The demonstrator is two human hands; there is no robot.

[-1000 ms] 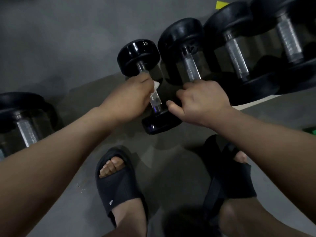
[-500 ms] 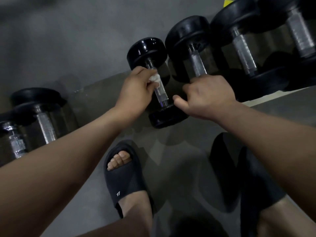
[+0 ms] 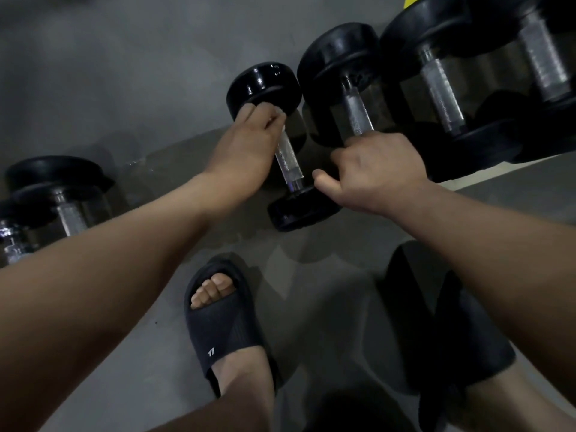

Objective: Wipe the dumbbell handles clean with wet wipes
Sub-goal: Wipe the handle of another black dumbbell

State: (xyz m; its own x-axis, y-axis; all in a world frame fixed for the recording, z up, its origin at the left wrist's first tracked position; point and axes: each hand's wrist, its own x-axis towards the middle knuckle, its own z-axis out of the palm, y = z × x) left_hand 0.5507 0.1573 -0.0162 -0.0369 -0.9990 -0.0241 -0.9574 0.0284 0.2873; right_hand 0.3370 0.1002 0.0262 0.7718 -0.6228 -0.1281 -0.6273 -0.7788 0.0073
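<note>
Gloss, knurl and matt rubber
I see the small dumbbell [image 3: 263, 85] with glossy black heads and a bright knurled metal handle [image 3: 290, 160], a soft white wipe [image 3: 283, 117] at its 12 o'clock end; the next dumbbell [image 3: 339, 54] at 1 o'clock looks matt, rubbery; floor [image 3: 109, 73] dull smooth grey; sandal [image 3: 224, 332] matt black.

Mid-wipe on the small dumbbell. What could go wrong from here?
1. The dumbbell lies on round ends on the floor, and only the thumb of the right hand is by its near end. It could roll toward the bare toes in the open sandal.
2. The left hand pinches the wipe at the far end of the handle, so the near stretch may get skipped.
</note>
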